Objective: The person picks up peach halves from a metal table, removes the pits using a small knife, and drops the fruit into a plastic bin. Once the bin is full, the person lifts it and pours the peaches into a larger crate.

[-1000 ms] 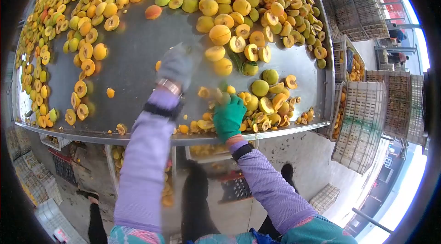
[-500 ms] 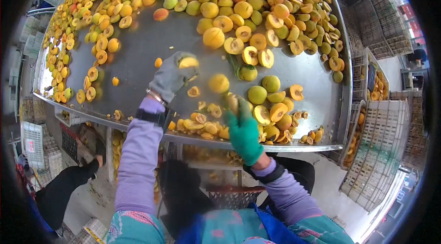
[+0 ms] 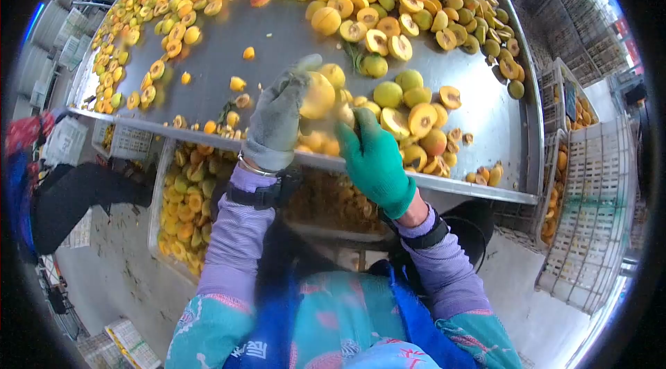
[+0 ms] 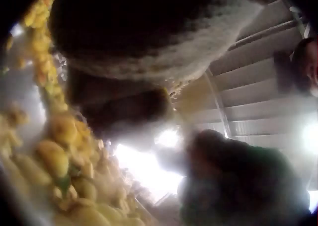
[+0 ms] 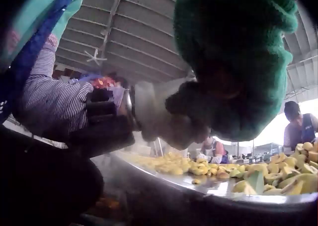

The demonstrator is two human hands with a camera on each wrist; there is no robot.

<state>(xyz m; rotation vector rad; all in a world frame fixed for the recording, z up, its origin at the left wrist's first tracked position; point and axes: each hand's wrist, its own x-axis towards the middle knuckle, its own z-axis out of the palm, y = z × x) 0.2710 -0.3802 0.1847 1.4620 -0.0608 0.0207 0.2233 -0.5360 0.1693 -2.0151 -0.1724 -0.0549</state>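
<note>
The left hand [image 3: 277, 119], in a grey glove, grips a round yellow fruit [image 3: 319, 96] over the table's near side. Close on its right, the right hand [image 3: 378, 164] in a green glove pinches a small brownish fruit piece [image 3: 345, 115], blurred in the head view. The two hands nearly meet. In the right wrist view the green-gloved hand [image 5: 233, 62] has curled fingers beside the pale left glove [image 5: 169, 114]; what lies between them is hidden. The left wrist view is dark and blurred, with the green glove [image 4: 243, 181] at lower right.
Whole and halved fruit [image 3: 416, 115] lies right of the hands, with a large heap [image 3: 444, 15] behind. The metal table's raised rim [image 3: 479, 192] runs in front. Below stands a crate of fruit [image 3: 184, 209]; stacked crates [image 3: 590, 209] stand right. Another person's arm [image 3: 35, 126] shows left.
The left hand has moved nearer the right hand and now holds a round fruit instead of a cut piece. The head view has shifted, showing more of the crate below.
</note>
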